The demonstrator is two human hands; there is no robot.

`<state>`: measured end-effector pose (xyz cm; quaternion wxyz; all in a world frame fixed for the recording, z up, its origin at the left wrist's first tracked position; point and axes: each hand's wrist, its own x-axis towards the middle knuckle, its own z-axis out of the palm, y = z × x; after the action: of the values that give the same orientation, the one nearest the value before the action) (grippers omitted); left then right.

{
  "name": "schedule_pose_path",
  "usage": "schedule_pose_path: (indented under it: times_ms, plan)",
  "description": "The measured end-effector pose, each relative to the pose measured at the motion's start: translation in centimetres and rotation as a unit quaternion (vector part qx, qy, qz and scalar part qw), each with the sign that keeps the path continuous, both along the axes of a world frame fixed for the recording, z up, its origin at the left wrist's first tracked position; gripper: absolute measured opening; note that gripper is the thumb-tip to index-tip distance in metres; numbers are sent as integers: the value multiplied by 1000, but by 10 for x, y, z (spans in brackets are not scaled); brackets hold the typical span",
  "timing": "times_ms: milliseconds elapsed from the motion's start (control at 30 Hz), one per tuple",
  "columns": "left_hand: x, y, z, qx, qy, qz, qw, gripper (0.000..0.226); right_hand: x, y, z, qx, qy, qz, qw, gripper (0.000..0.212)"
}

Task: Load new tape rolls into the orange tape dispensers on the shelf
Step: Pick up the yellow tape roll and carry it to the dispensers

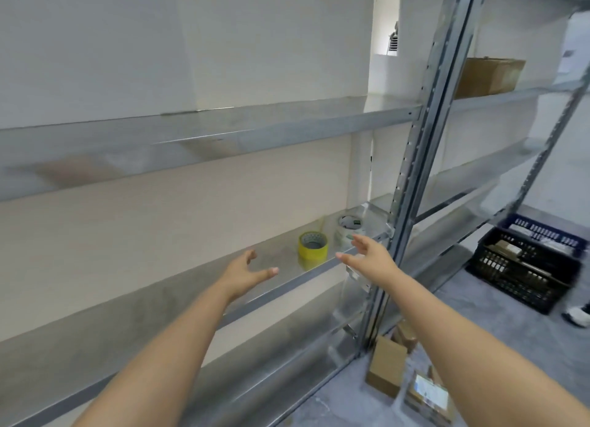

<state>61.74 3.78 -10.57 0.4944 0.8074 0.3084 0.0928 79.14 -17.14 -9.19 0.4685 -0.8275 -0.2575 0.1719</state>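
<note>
A yellow tape roll (313,246) lies flat near the right end of the middle metal shelf (178,302). Behind it to the right stands a stack of clear tape rolls (347,230). My left hand (247,271) hovers over the shelf a little left of the yellow roll, fingers spread and empty. At the shelf's front edge my right hand (370,255) reaches in, just right of the yellow roll and in front of the clear rolls, fingers apart, holding nothing. No orange dispenser is in view.
A steel upright (415,177) bounds the shelf on the right. A cardboard box (490,77) sits on the upper right shelf. On the floor are a black crate (523,271) and small cardboard boxes (388,367). A shoe (579,316) shows at far right.
</note>
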Motion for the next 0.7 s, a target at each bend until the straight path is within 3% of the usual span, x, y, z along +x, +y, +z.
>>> schedule_pose_path:
  times_ms: [433, 700]
  plan:
    - [133, 7, -69, -62, 48, 47, 996, 87, 111, 68, -86, -57, 80, 63, 993, 86]
    - [190, 16, -91, -9, 66, 77, 995, 90, 150, 107, -113, -84, 34, 134, 987, 89]
